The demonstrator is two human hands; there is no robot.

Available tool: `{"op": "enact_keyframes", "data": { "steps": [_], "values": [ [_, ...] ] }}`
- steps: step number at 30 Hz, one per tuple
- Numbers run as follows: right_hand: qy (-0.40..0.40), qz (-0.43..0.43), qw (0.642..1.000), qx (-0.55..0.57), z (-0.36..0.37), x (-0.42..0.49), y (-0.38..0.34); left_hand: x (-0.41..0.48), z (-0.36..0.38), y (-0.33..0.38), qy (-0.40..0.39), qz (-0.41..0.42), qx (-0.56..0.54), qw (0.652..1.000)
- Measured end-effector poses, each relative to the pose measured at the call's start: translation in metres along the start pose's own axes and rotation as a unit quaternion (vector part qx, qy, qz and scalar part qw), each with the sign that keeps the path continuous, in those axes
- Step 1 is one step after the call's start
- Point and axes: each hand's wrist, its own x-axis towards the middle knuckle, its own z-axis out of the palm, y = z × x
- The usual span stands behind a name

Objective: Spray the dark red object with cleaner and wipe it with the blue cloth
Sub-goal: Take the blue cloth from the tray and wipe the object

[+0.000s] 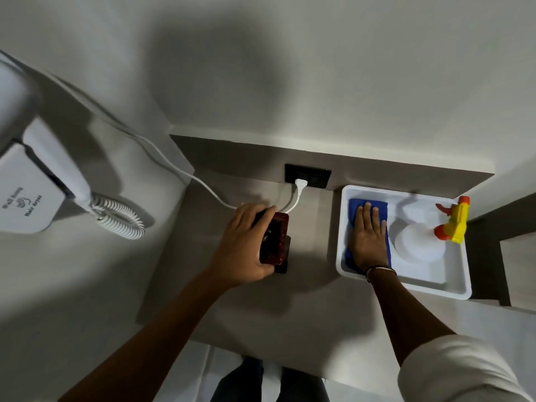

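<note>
The dark red, mottled, glossy rectangular object sat near the middle of the frame, tipped up on one long edge, its hollow, perhaps tray-like face turned left. The folded blue cloth lay flat at centre right. The white spray bottle with yellow-and-orange trigger head stood upright at the right of the frame.

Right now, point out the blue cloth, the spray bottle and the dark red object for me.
blue cloth (356, 205): head view, far left corner, beyond the fingertips.
spray bottle (458, 221): head view, yellow trigger head.
dark red object (279, 236): head view, right rim, beside the left hand.
</note>
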Motion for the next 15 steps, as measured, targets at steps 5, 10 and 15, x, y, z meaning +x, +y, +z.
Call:
{"op": "enact_keyframes", "data": {
  "steps": [5,10,15],
  "values": [
    [0.014,0.057,0.981,0.187,-0.03,-0.006,0.002,-0.017,-0.009,-0.012,0.014,-0.072,-0.092,0.993],
    [0.194,0.063,0.898,0.39,-0.083,-0.053,-0.04,-0.045,-0.014,-0.016,0.033,-0.121,-0.193,0.973],
    [0.148,-0.077,0.868,0.468,-0.08,-0.134,-0.14,-0.059,-0.014,-0.03,0.05,-0.118,-0.218,0.968]
  ]
}}
